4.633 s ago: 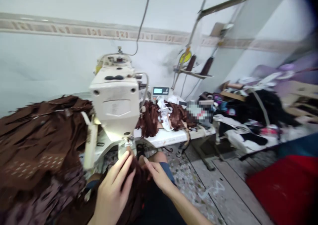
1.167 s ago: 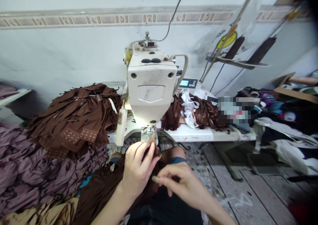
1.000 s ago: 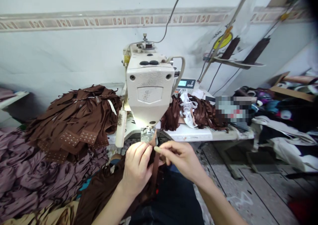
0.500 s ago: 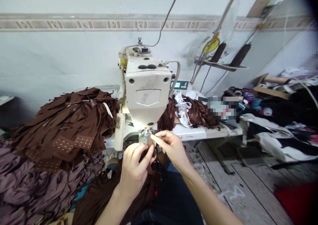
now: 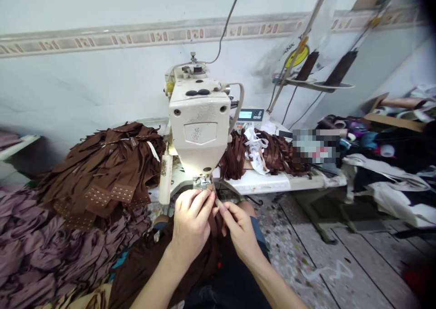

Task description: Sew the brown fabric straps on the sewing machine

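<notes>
A cream sewing machine [image 5: 199, 127] faces me, its presser foot [image 5: 203, 182] lit from above. My left hand [image 5: 191, 223] lies on a brown fabric piece [image 5: 150, 266] just below the foot, fingers pressed together on the cloth. My right hand [image 5: 238, 229] is beside it, thumb and fingers pinching a narrow brown strap [image 5: 214, 218] close to the needle. The cloth runs down over my lap. The needle itself is hidden behind my fingers.
A heap of brown pieces with hook tape [image 5: 105, 172] lies left of the machine, mauve fabric [image 5: 37, 250] below it. More brown straps and white ribbon [image 5: 265, 152] sit on the white table [image 5: 272, 181]. Thread cones [image 5: 306, 66] hang at the right; clutter [image 5: 384, 163] fills the far right.
My right hand rose from my lap to the presser foot with the strap, then dropped slightly beside my left hand. My left hand stayed on the cloth under the foot.
</notes>
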A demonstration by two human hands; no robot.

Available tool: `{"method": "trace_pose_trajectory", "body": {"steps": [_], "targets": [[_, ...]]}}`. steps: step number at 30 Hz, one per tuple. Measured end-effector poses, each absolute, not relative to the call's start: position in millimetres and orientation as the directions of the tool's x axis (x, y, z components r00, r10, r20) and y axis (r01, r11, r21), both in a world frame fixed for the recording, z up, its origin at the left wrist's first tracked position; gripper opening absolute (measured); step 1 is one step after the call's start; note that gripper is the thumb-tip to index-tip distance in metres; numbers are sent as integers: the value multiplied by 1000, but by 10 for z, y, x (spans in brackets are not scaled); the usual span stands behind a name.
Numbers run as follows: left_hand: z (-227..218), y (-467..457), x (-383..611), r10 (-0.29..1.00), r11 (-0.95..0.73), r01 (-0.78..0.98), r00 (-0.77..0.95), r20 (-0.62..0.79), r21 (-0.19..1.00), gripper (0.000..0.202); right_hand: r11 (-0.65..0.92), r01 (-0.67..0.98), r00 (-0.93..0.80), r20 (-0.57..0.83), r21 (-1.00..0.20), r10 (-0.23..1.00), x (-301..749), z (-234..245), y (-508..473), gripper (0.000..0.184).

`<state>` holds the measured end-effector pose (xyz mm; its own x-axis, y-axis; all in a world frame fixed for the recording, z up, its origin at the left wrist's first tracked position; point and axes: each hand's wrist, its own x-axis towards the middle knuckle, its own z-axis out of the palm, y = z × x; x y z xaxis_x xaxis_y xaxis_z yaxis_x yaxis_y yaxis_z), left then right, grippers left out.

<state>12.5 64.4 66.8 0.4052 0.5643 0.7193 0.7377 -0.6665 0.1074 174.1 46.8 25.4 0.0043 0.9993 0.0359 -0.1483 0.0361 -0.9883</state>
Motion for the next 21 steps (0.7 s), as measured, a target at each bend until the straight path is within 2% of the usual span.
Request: {"method": "trace_pose_trajectory", "body": {"steps": [7, 13, 17, 21], "targets": [[632, 595, 225, 561, -560, 825, 318, 764, 68, 36, 26, -172, -62, 37, -985, 997, 1808, 349, 610, 51], [602, 624, 242, 568, -558, 827, 318, 759, 71, 39, 30, -156, -59, 40, -987, 997, 1838, 411, 661, 53], [553, 614, 223, 597, -571, 808, 289, 749, 144, 47, 14, -150, -14, 16, -989, 1000, 1885, 332, 672, 55], [556, 556, 151, 657, -595, 748, 241, 714, 295, 54, 53, -90, 181, 36, -995, 983, 1879, 254, 573, 48]]}}
